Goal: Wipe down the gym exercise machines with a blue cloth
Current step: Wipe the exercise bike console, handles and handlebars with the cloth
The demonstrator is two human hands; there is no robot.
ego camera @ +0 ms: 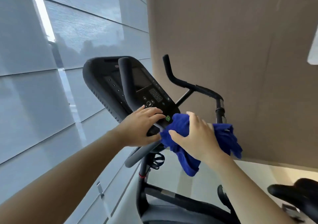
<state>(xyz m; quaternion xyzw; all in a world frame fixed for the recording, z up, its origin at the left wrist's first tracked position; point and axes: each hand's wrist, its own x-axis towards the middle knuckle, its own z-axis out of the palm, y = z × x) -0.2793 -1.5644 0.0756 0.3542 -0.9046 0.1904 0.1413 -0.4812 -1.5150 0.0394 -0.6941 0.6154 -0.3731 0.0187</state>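
Note:
A black exercise bike stands in front of me, its console point(137, 86) with a dark screen and keypad tilted toward me. My left hand point(142, 125) rests on the console's lower edge, fingers laid flat near the green button point(168, 118) and thumb under the rim. My right hand point(196, 136) presses a bunched blue cloth point(180, 131) against the console's lower right corner and the handlebar junction. Part of the cloth hangs down below my wrist and another part sticks out to the right. The black handlebars point(189, 84) rise behind the console.
The bike's frame point(142, 180) runs down below the console, with its black saddle point(297, 191) at the lower right. Window blinds point(51, 86) fill the left side close to the bike. A beige wall point(240, 51) is behind the handlebars.

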